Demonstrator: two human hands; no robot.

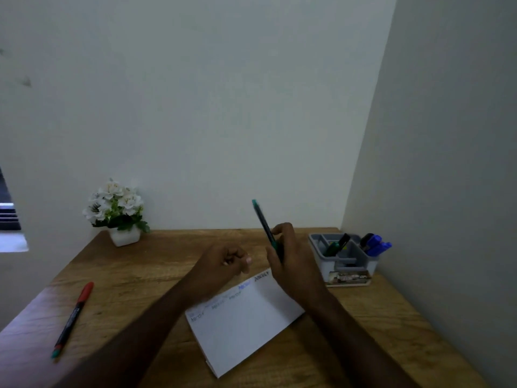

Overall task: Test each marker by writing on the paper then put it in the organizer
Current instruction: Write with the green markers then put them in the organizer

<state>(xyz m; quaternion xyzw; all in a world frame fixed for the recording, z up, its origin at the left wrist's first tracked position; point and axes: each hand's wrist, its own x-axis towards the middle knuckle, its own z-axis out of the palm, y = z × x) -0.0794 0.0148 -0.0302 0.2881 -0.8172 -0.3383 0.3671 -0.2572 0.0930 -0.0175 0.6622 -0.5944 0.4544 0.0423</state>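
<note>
Short handwritten words run along the top edge of the paper (246, 326), too blurred to read. The label on the organizer (349, 276) front and the print on the red-capped marker (73, 317) barrel are likewise illegible.

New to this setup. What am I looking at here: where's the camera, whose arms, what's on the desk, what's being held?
There is no robot. It is one picture from a wide-angle camera worn on a person's head, looking forward and down, so the two arms are the wearer's own.

The right hand grips a green marker, its end pointing up. The left hand is curled beside it; whether it holds something, such as a cap, I cannot tell.

On the wooden desk lie a white paper with a few test scribbles along its far edge, a red-capped marker at the left, a grey organizer at the right already holding markers, and a pot of white flowers by the wall.
</note>
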